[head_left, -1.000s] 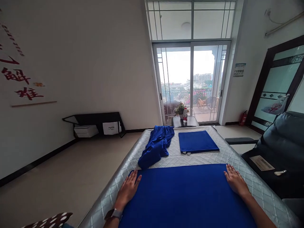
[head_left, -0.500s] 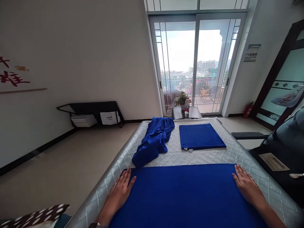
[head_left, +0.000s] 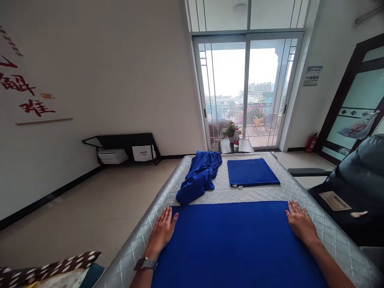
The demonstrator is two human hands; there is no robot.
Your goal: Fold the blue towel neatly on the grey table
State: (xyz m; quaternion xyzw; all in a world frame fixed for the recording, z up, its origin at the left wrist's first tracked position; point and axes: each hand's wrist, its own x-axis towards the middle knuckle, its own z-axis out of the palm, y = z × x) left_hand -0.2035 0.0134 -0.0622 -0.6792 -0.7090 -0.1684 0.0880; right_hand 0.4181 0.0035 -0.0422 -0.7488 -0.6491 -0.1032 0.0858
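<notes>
Grip released: my left hand (head_left: pixel 162 231) and right hand (head_left: pixel 301 224) lie open, palms down, at the sheet (head_left: pixel 237 244)'s upper corners, bottom centre; bundle (head_left: pixel 199 178) crumpled mid-frame.

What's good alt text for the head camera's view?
Left hand and right hand rest flat near the far corners of a spread blue cloth on a mattress. Beyond it lie a smaller flat cloth and a crumpled cloth.
</notes>
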